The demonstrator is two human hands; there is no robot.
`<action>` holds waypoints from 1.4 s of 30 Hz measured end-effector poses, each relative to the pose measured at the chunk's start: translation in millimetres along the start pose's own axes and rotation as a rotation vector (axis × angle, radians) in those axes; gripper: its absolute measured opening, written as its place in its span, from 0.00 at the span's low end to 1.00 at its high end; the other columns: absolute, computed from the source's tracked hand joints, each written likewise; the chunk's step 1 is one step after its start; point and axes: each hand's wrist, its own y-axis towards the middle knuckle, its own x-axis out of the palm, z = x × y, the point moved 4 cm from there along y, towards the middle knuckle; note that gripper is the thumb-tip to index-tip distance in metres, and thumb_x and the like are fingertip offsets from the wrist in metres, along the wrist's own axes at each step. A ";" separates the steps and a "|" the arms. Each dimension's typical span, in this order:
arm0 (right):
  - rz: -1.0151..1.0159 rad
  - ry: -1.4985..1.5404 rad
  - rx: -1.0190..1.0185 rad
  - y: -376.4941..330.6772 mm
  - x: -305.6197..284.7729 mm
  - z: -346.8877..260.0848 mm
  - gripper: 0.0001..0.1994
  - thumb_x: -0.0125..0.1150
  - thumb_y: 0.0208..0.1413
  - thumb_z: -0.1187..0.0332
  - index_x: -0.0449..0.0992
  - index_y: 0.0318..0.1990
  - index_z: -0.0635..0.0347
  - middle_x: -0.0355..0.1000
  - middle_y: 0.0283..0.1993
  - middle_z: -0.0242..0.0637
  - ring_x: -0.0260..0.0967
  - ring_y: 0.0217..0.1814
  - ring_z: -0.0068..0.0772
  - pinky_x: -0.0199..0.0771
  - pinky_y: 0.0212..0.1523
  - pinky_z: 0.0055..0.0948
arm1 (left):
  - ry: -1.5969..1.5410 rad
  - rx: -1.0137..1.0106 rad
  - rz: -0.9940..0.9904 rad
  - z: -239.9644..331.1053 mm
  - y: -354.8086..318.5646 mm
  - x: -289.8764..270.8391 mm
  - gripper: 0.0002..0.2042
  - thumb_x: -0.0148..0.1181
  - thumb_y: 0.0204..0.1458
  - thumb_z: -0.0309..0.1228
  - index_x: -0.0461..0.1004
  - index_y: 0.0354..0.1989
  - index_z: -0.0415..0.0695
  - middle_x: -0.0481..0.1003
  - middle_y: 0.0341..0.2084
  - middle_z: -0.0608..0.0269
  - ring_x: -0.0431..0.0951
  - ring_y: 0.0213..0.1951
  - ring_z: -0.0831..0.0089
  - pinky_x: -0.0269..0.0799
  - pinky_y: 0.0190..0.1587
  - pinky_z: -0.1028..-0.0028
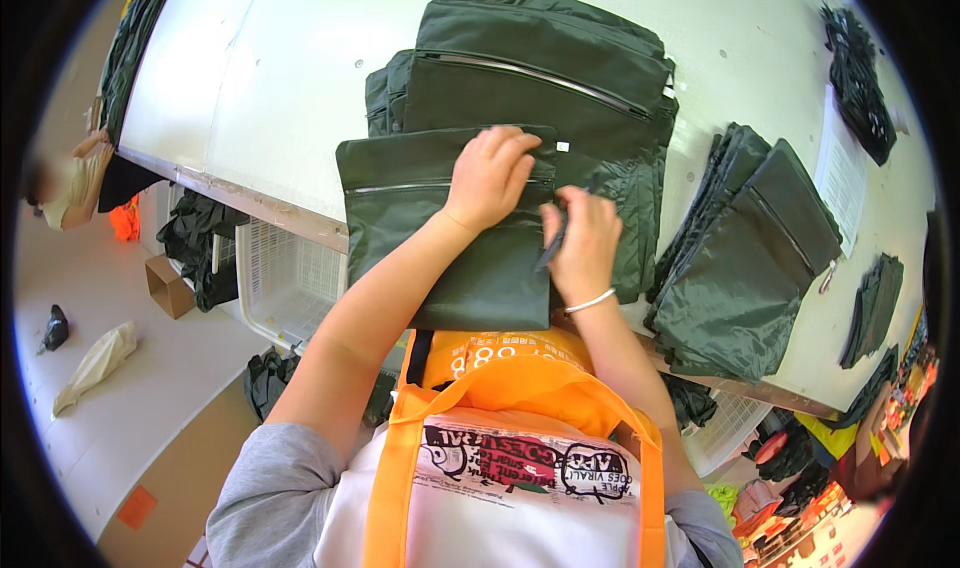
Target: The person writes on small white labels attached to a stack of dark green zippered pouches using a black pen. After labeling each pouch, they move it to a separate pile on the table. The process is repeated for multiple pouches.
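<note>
A dark green fabric panel with a zipper [440, 238] lies in front of me and hangs over the table's near edge. My left hand [488, 176] is on its upper right part, with bent fingers gripping the cloth near a small white tag [563, 147]. Just right of the panel's side edge, my right hand [587, 243] is closed round a slim dark tool [552, 244], which looks like thread snips; the fingers partly cover it. Behind lies a stack of similar zippered panels [540, 28], partly under the front one.
More panels are piled [745, 258] to the right on the white table [290, 78], beside a paper sheet [842, 173] and a dark bundle [858, 88]. White plastic baskets [290, 273] stand below the table edge. Another person [75, 183] is at the far left.
</note>
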 end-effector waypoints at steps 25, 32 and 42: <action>0.532 -0.307 0.278 -35.1 -271.0 236.8 0.08 0.53 0.65 0.70 0.71 0.47 0.61 0.75 0.41 0.38 0.72 0.42 0.29 0.71 0.48 0.27 | 0.413 0.042 -0.344 31.6 -4.7 40.9 0.30 0.50 0.59 0.47 0.56 0.69 0.50 0.51 0.71 0.67 0.48 0.71 0.63 0.40 0.69 0.50; 0.212 0.498 0.266 32.2 -92.5 74.9 0.09 0.52 0.64 0.69 0.76 0.46 0.61 0.75 0.36 0.33 0.70 0.34 0.20 0.71 0.38 0.22 | 0.459 0.071 -0.222 36.9 -6.5 23.0 0.28 0.56 0.55 0.48 0.65 0.64 0.54 0.65 0.60 0.64 0.64 0.57 0.63 0.59 0.54 0.59; 0.244 0.587 0.204 64.2 12.0 72.0 0.04 0.63 0.51 0.74 0.74 0.32 0.62 0.69 0.21 0.27 0.62 0.21 0.14 0.65 0.24 0.18 | 0.427 0.067 -0.214 21.8 11.3 33.3 0.21 0.57 0.54 0.43 0.70 0.57 0.58 0.67 0.52 0.68 0.66 0.50 0.63 0.62 0.47 0.61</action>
